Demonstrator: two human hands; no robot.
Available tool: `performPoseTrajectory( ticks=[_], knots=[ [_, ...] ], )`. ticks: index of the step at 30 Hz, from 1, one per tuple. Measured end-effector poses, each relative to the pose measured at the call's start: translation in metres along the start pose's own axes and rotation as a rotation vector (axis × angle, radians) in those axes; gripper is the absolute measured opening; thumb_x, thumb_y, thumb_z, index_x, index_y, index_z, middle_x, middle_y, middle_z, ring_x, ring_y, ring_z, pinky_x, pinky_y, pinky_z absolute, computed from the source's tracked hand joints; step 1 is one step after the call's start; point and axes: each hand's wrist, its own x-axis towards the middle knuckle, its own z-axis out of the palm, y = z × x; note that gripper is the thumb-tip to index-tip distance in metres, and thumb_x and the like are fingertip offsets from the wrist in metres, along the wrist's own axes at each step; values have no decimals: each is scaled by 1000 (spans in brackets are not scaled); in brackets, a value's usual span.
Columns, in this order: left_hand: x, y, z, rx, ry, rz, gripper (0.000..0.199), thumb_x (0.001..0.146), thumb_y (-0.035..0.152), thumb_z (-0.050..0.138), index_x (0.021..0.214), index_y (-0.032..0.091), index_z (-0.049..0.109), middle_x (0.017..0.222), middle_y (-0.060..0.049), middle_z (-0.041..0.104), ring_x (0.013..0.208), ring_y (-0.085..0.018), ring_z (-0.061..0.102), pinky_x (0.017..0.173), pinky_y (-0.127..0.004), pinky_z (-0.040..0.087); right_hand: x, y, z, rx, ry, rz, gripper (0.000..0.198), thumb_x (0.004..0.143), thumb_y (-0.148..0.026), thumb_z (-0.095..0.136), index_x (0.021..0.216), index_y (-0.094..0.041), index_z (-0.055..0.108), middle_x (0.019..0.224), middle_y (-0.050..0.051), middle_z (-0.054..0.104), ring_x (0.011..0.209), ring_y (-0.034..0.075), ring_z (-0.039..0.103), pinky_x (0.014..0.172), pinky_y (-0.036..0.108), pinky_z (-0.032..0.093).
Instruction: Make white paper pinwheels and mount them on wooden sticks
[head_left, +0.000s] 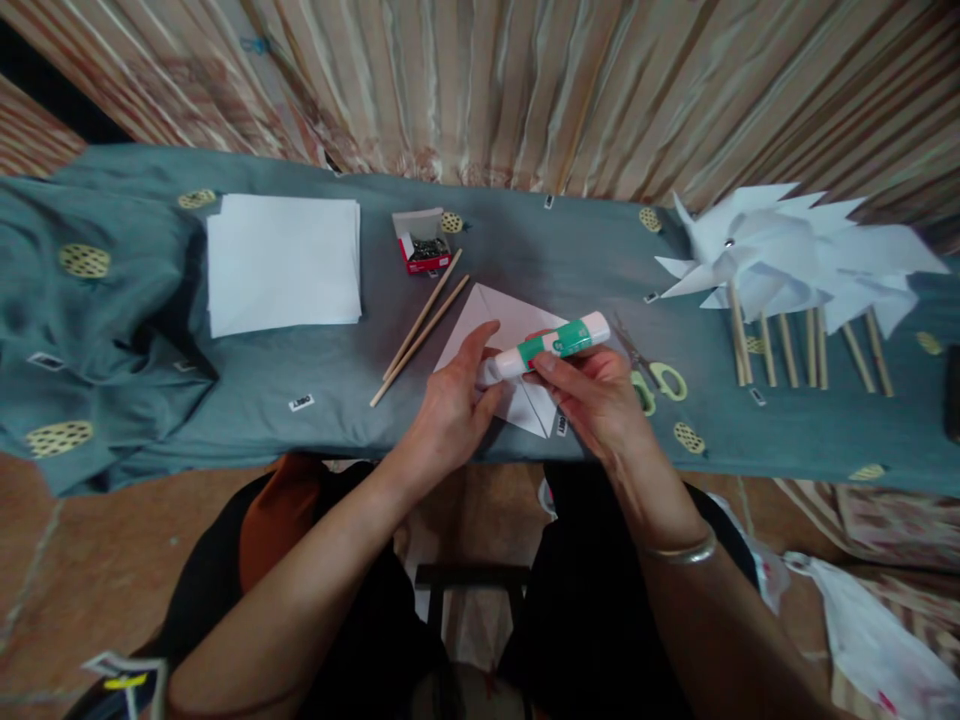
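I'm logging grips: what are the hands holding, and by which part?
A glue stick. The right hand grips its green-labelled barrel; the left hand is at its translucent end, its grip there unclear.

A striped curtain point(480, 90) hangs behind a tablecloth point(330, 370) (printed with pineapples); a white bag point(874, 625) lies lower right.

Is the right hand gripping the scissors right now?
No, the right hand holds a green-and-white glue stick, while the scissors lie on the tablecloth beside that hand.
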Motion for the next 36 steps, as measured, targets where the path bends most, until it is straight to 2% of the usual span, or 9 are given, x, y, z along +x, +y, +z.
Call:
performPoseTrajectory(
  ticks=[6, 16, 23, 27, 30, 32, 36],
  knots=[
    [-1, 2, 0, -9, 7, -7, 55, 84, 17, 53, 137, 12, 38, 111, -11, 69, 96, -20, 66, 86, -34, 51, 1, 4, 2, 5, -42, 6, 28, 63, -35, 83, 84, -21, 71, 85, -1, 74, 78, 15, 68, 86, 35, 57],
    [-3, -3, 0, 16, -5, 21, 53, 84, 15, 53, 136, 11, 41, 111, -11, 69, 100, -19, 65, 88, -32, 51, 0, 4, 5, -46, -61, 20, 26, 60, -30, 86, 80, -19, 73, 79, -1, 75, 71, 13, 68, 76, 28, 56],
    [-11, -4, -1, 32, 5, 66, 39, 91, 21, 49, 129, 14, 50, 124, -12, 66, 113, -21, 62, 98, -34, 49, -2, 11, 11, -87, -70, 17, 28, 56, -33, 88, 77, -21, 73, 80, -1, 76, 73, 14, 69, 79, 30, 56],
    [-17, -1, -5, 20, -6, 92, 36, 94, 25, 49, 127, 14, 52, 121, -12, 67, 109, -20, 64, 96, -32, 50, -6, 19, 18, -128, -77, -10, 29, 56, -36, 86, 77, -20, 73, 76, -1, 75, 69, 15, 68, 71, 30, 56],
    [-19, -3, -14, 25, -24, 89, 35, 93, 25, 49, 127, 15, 54, 121, -10, 68, 110, -20, 64, 96, -32, 49, -7, 19, 22, -202, -123, -57, 28, 62, -40, 82, 79, -19, 72, 74, 0, 73, 67, 16, 67, 68, 31, 55],
    [-18, -7, -26, 39, 13, 55, 36, 92, 25, 51, 126, 15, 56, 122, -10, 67, 109, -20, 63, 96, -33, 49, -7, 15, 18, -270, -128, -121, 32, 67, -43, 78, 89, -20, 71, 86, 3, 75, 75, 17, 69, 71, 32, 55],
    [-18, -22, -65, 150, 211, -152, 42, 86, 27, 56, 125, 12, 58, 110, -9, 70, 94, -21, 65, 86, -33, 52, -12, 3, -9, -539, -20, -302, 37, 80, -42, 67, 111, -21, 66, 108, 9, 72, 92, 20, 67, 79, 36, 54]
  ],
)
